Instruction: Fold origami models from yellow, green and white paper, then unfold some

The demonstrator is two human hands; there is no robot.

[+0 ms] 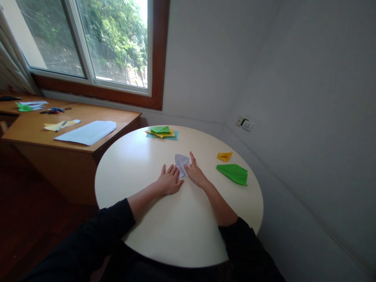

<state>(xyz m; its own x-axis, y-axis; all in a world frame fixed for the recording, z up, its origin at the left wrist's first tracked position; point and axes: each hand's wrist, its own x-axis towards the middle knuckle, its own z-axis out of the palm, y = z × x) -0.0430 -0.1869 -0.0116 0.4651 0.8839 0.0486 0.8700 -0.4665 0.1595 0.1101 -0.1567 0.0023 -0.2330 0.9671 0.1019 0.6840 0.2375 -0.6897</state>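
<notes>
A small folded piece of white paper [182, 161] lies on the round white table [182, 219], between my two hands. My left hand [169, 181] rests flat with its fingers spread, the fingertips touching the paper's left edge. On the other side, my right hand [195, 172] has its thumb on the paper's right part, with the index finger stretched out forward. The remaining fingers of the right hand are partly hidden beneath it. Creases show on the paper, though its exact folded shape is hard to make out.
A green folded paper plane [233, 174] and a small yellow folded paper [225, 156] lie at the table's right. Stacked coloured paper [161, 132] sits at the far edge. On the wooden desk [76, 111] at left are white sheets [88, 132] and scissors [57, 110].
</notes>
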